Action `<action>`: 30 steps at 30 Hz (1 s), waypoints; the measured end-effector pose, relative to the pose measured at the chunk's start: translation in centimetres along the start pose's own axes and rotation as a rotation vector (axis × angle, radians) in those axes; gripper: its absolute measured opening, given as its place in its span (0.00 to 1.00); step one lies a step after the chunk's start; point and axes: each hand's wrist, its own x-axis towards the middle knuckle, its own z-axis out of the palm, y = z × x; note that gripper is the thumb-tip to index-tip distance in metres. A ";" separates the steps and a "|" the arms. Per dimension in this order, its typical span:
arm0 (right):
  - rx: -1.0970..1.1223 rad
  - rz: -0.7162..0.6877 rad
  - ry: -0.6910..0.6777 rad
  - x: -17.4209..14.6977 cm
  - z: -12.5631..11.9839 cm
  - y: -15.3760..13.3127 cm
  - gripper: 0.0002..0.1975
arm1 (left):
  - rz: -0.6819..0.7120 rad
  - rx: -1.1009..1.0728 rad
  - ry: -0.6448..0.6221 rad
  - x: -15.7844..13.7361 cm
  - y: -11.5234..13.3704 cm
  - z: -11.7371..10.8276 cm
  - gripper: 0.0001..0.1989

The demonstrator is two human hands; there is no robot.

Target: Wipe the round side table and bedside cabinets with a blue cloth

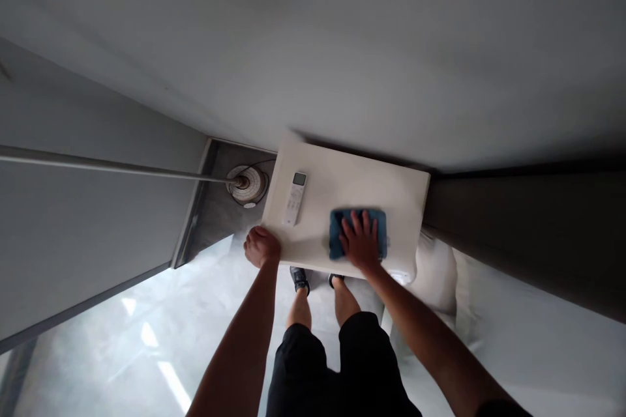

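A folded blue cloth (336, 234) lies on the white table (317, 241), toward its front right. My right hand (362, 241) rests flat on this cloth with its fingers spread. At the table's front left corner is my left hand (262, 246), its fingers curled around the edge. A white remote control (295, 199) with a small grey screen lies on the left part of the tabletop, between my left hand and the wall side.
A pale wall (313, 65) stands behind the table. On the left, a round stand base (248, 184) with a long thin pole (112, 165) sits on the floor beside a cable. A dark panel (513, 228) and light bedding (437, 273) are at the right.
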 end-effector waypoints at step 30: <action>0.084 0.129 0.153 6.7 -1.1 -1.5 0.32 | 0.131 -0.145 -0.041 0.3 -1.2 -0.7 0.21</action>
